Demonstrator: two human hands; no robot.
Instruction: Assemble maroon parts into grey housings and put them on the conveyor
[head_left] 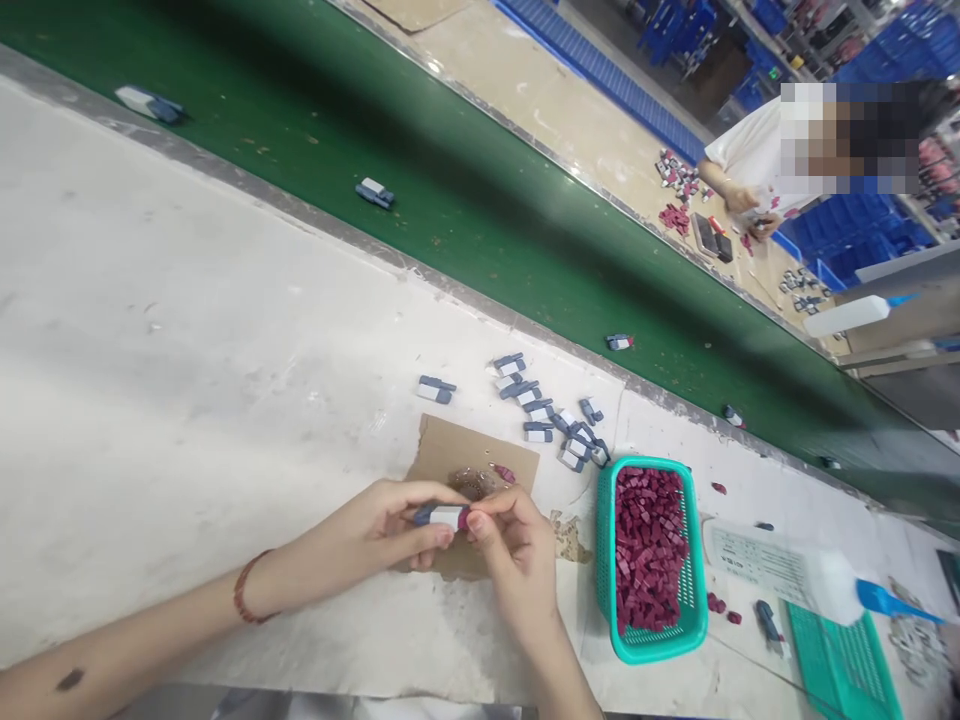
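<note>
My left hand [405, 525] is closed around a small blue and white plastic piece [444, 516]. At its right end sits a dark red part [463, 518], pinched between the thumb and forefinger of my right hand [514, 540]. Both hands are above a piece of brown cardboard [495, 450] with a dark wet-looking patch. Another dark red part [504, 473] lies on the cardboard just beyond my fingers. To the right stands a green basket [697, 560] heaped with dark red parts [651, 540].
Several blue and white pieces [537, 410] lie beyond the cardboard. Past them runs a green conveyor belt [480, 250] carrying spaced-out pieces. A white bottle with a blue nozzle [836, 590] and a green tray [847, 665] are at right. Across the belt, a person [750, 170] handles parts.
</note>
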